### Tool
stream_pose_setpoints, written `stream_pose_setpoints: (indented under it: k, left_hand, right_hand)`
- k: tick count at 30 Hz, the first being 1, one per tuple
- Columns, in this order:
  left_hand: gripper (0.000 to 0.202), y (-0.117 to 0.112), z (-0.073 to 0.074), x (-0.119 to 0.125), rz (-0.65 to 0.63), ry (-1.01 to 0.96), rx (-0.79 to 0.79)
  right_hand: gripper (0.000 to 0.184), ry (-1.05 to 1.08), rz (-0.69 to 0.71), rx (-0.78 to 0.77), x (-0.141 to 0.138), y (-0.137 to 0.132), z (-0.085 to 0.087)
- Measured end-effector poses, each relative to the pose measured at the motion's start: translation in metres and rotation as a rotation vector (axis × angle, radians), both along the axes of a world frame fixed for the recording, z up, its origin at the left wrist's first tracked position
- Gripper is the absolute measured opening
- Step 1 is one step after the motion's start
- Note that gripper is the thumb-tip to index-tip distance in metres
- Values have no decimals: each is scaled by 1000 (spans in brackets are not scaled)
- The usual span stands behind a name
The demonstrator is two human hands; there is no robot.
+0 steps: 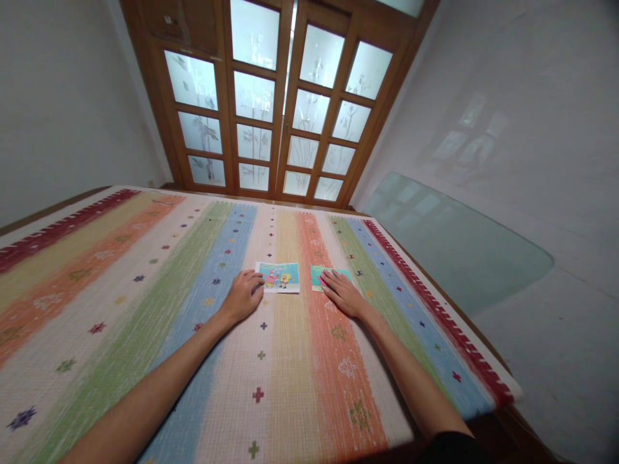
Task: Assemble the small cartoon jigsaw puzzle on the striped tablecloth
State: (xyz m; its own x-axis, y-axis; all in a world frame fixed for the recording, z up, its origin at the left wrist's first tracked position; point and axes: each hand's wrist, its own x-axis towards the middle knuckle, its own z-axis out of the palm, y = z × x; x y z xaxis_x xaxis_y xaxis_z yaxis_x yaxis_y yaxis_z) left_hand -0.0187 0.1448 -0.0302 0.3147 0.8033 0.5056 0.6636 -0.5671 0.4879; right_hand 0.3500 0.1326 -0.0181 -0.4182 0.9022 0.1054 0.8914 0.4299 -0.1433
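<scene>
Two small cartoon picture cards lie on a striped cloth [145,309]. My left hand [243,295] rests with curled fingers at the left edge of the larger card [280,277], touching its corner. My right hand [341,291] lies flat, fingers stretched out, on top of the smaller teal card [316,276], covering most of it. Neither card is lifted off the cloth.
The cloth covers a wide table [488,361] whose right edge runs close to my right arm. A sheet of green glass [459,245] leans against the right wall. Wooden doors with frosted panes [285,96] stand behind the table.
</scene>
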Motion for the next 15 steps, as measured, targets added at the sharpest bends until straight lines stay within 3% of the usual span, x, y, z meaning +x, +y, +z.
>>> stream_pose_setpoints:
  k: [8,15]
  left_hand:
    - [20,-1,1,2,-18,12,11]
    - [20,-1,0,1,-23,15,16]
  right_hand:
    - [56,41,24,7,-2,-3,-1]
    - [53,-16,-37,76,-27,4,2]
